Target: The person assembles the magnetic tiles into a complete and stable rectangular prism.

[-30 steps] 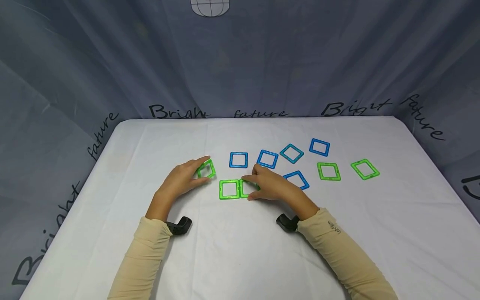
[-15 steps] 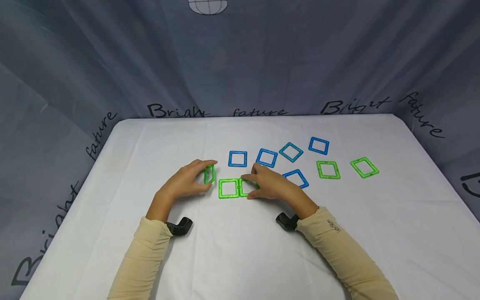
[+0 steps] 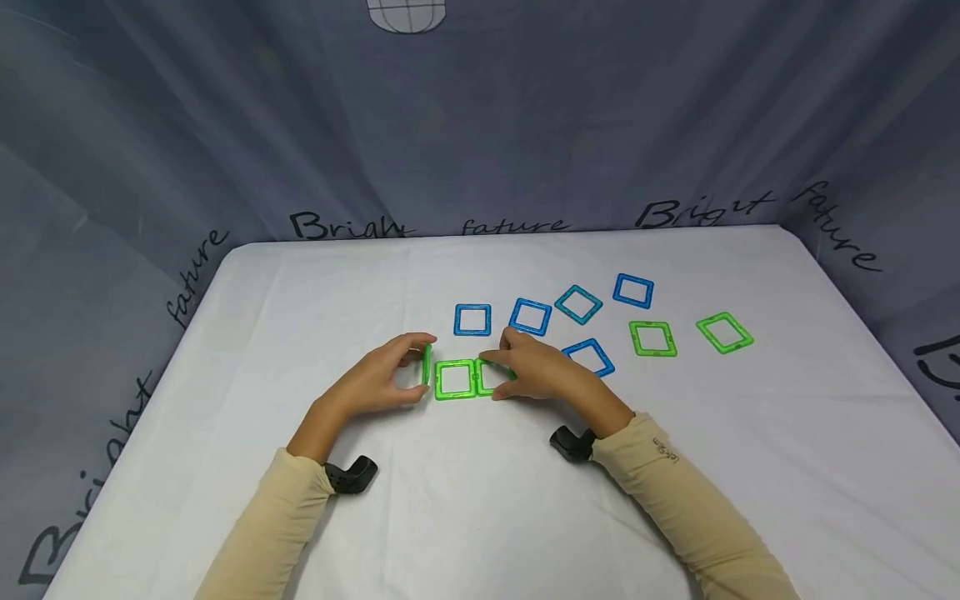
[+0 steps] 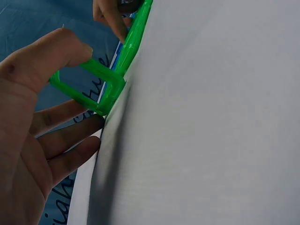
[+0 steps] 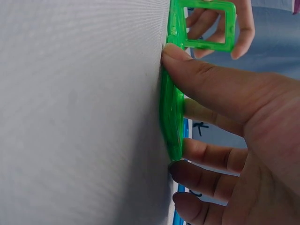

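In the head view my left hand (image 3: 378, 377) grips a green square magnetic tile (image 3: 427, 365) between thumb and fingers. This tile stands on edge, right at the left side of a flat green tile (image 3: 455, 396). A second flat green tile (image 5: 172, 108) lies joined edge to edge on the right of that one. My right hand (image 3: 542, 368) holds this second tile between thumb and fingers and covers part of it. Seen from the left wrist, the upright tile's frame (image 4: 112, 93) rises from the flat pair, thumb on one side and fingertips on the other.
Behind the hands lie several blue tiles, among them one at the left (image 3: 472, 333) and one partly behind the right hand (image 3: 603, 369). Two loose green tiles, a nearer one (image 3: 653, 353) and a farther one (image 3: 724, 317), lie to the right on the white tablecloth (image 3: 465, 500).
My left hand has turned its green tile from tilted to upright and brought it down and right, up to the flat pair. The right hand keeps its place on its tile.
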### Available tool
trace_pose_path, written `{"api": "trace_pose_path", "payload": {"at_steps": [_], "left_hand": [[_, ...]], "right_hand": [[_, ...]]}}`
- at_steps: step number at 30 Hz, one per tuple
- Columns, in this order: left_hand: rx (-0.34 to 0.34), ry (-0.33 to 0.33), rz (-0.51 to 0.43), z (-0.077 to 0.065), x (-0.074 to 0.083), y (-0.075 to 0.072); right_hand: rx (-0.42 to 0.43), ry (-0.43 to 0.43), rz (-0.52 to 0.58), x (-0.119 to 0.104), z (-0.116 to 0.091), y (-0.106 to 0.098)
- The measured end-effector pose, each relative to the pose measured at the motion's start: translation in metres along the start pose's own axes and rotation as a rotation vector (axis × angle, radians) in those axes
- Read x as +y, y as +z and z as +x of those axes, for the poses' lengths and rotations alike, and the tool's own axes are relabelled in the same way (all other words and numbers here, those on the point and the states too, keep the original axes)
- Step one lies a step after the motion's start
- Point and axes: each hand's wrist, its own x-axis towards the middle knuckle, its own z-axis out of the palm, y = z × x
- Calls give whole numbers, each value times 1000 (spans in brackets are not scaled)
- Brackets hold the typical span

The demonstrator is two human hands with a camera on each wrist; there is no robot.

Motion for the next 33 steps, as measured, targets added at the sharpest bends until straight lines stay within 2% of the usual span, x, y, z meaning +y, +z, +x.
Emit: {"api": "trace_pose_path", "payload": {"at_steps": [11, 22, 33], "left_hand": [[-2, -4, -40, -5, -1, 3], [-4, 35, -93, -2, -3, 6], [-3, 31, -76, -2, -5, 8]], "right_hand": [[-9, -1, 14, 1, 0, 1], [-4, -9, 8, 3, 1, 1], [-15, -13, 6, 3, 1, 1]]}}
